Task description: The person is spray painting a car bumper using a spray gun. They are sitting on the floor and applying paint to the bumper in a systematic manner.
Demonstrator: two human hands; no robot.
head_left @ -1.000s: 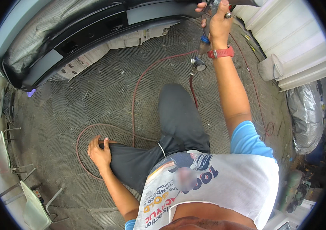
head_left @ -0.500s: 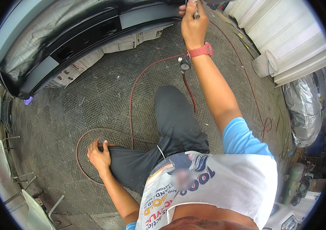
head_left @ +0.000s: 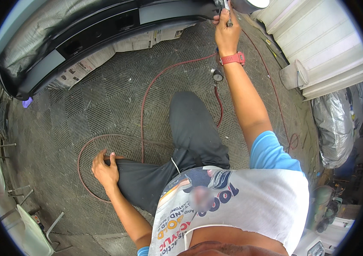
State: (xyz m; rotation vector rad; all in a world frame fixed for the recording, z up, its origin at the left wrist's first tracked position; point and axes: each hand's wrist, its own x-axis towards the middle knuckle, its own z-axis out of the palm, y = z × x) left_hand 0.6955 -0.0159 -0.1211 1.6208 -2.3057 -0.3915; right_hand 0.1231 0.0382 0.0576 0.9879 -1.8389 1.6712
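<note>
My right hand [head_left: 227,37], with a red watch [head_left: 232,58] on its wrist, is stretched forward to the top edge of the view. Its fingers are wrapped round a metal spray gun [head_left: 229,21], partly cut off by that edge. Beside it shows a dark cup with a white top [head_left: 256,3]. Below the hand hangs a round pressure gauge [head_left: 218,76] with a red hose [head_left: 220,104]. To the left of the gun stretches a glossy black bumper-like car panel [head_left: 100,36] with grey sections. My left hand [head_left: 106,170] lies on my left knee, fingers loosely spread, holding nothing.
Newspaper sheets [head_left: 132,42] line the panel's lower edge. Red hose [head_left: 147,91] loops over the ridged floor mat. At right are a white bucket [head_left: 294,74], white corrugated sheeting [head_left: 313,32] and a silver-covered object [head_left: 333,128]. Chairs [head_left: 34,230] stand at left.
My right hand has moved to the right with the spray gun, and the gauge has shifted along with it. More of the dark cup shows. My left hand stays on the knee.
</note>
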